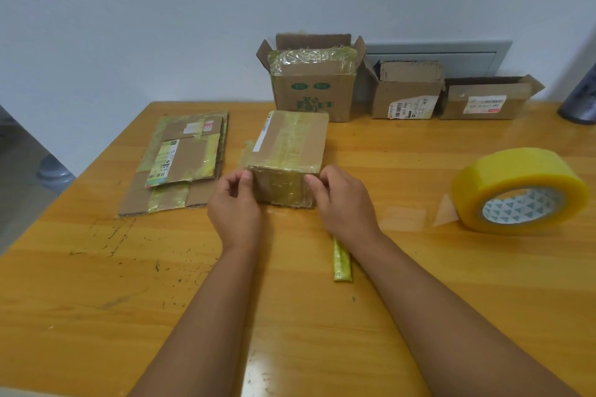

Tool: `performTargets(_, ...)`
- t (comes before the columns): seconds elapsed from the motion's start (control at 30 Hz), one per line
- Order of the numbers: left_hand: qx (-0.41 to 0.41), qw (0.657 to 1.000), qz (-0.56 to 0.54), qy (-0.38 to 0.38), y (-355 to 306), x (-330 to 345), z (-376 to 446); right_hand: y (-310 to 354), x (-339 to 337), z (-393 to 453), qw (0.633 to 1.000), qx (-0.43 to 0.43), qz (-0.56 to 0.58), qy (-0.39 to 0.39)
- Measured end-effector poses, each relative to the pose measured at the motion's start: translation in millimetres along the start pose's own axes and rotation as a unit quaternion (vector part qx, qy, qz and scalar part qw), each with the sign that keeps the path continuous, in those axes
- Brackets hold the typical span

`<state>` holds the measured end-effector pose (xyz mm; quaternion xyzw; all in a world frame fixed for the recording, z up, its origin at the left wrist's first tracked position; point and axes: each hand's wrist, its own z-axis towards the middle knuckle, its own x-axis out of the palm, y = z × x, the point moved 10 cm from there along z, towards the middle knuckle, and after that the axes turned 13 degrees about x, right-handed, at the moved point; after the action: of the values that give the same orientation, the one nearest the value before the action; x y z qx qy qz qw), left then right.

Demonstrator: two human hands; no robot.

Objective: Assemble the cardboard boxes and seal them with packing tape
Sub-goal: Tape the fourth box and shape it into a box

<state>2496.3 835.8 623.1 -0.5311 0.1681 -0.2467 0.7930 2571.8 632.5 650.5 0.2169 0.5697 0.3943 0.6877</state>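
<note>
Taped box [290,145] flat on table [96,267], long axis running away; left hand [233,203] and right hand [343,200] pinch its near end.

Two bare forearms are showing, no sleeves, watches or rings. The left hand [233,203] is sitting at nine o'clock of the right hand [346,200].

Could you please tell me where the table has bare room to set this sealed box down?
Bare wood lies between the sealed box and the tape roll, and along the near edge left of the left hand. The far edge is crowded with three open boxes; flattened cardboard fills the far left.
</note>
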Motion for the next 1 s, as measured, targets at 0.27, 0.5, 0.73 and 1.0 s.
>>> performTargets(0.27, 0.026, 0.999, 0.043, 0.010, -9, 6, -5, 9, -5, -1, 0.997, -0.048, 0.008, -0.053)
performTargets(0.5, 0.032, 0.996, 0.070, 0.036, -4, 7, 1, -6, -3, 7, 0.998, -0.028, -0.041, -0.025)
performTargets(0.73, 0.061, 0.990, 0.086, 0.098, -5, 16, 5, -10, -6, 9, 0.999, -0.029, -0.017, -0.027)
performTargets(1.0, 0.084, 0.989, 0.045, 0.116, -17, 15, 8, -8, -14, 8, 0.997, -0.036, 0.068, -0.024)
